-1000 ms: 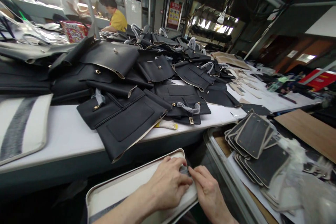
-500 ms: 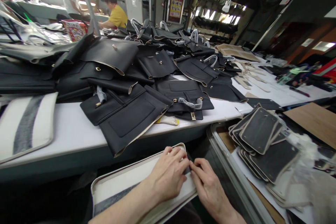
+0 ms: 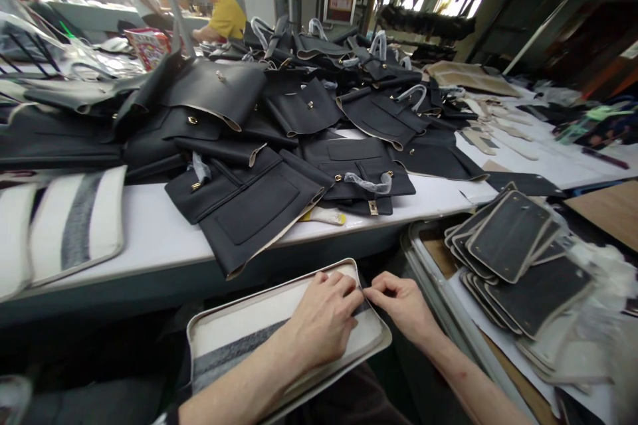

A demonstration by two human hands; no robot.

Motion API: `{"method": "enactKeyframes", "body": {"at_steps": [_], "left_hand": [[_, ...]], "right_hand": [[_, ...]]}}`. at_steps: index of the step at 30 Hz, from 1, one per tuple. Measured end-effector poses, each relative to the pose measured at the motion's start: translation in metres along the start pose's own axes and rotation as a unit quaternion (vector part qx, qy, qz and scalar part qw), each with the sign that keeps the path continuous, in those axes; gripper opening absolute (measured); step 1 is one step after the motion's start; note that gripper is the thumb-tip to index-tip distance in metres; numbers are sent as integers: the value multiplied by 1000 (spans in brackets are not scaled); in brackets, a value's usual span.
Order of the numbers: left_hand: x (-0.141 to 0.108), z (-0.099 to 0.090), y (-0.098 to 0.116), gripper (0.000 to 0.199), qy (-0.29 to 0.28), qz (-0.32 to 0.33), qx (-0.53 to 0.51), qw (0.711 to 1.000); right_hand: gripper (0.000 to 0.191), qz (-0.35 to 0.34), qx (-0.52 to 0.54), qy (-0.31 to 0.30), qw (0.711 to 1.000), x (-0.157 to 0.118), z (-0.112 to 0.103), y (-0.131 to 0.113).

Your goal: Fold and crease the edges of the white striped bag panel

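A white fabric bag panel (image 3: 366, 332) with a dark grey stripe and a pale raised rim lies tilted across my lap. My left hand (image 3: 323, 319) rests on its face, fingers curled and gripping near the right-hand edge. On the outer side of that edge is my right hand (image 3: 401, 302), its thumb and forefinger pinched together at the rim beside my left fingertips. Whether a thin strip or thread sits in that pinch is too small to tell. My left forearm covers part of the panel's lower side.
Black leather bag pieces (image 3: 264, 206) are heaped on the white table (image 3: 149, 226), one overhanging its front edge. More striped panels (image 3: 104, 219) lie at left. Stacked dark flat panels (image 3: 508, 236) sit at right. Two people work at the back, one in a yellow shirt (image 3: 226, 16).
My right hand has drawn slightly up and its wrist has swung outward, baring the panel's lower right corner. My left hand stays on the panel. The camera view has shifted a little.
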State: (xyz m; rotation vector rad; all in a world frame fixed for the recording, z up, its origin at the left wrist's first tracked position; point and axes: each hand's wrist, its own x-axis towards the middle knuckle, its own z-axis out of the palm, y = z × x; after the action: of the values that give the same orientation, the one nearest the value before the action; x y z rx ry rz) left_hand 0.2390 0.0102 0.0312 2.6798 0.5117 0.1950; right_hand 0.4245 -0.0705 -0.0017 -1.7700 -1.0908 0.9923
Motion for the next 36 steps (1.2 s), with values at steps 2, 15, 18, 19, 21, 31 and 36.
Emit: {"method": "enactKeyframes", "body": {"at_steps": [2,15,18,19,21,31,36], "left_hand": [[-1,0,-2,16,4,-8,-15,1000],[-13,6,-6,23,16,-3,-66,998],[-12,11,-8,20,13,4,-58,998],[-11,11,-9,20,11,5,-56,998],[-8,9,-11,25,9,0,-55,998],[10,-12,-10,56,-49,16,-15,999],[10,-15,-3,57,-69,20,9,997]], "right_hand": [[25,33,29,-30,999,10,-3,1],[39,232,89,-220,943,45,-16,-5],[40,239,79,-220,942,48,-13,-8],[41,234,83,-212,945,47,-12,-8],[42,217,98,-189,953,40,-7,-9],[43,150,277,-54,948,-7,5,31],[43,139,324,-10,936,-35,47,75]]}}
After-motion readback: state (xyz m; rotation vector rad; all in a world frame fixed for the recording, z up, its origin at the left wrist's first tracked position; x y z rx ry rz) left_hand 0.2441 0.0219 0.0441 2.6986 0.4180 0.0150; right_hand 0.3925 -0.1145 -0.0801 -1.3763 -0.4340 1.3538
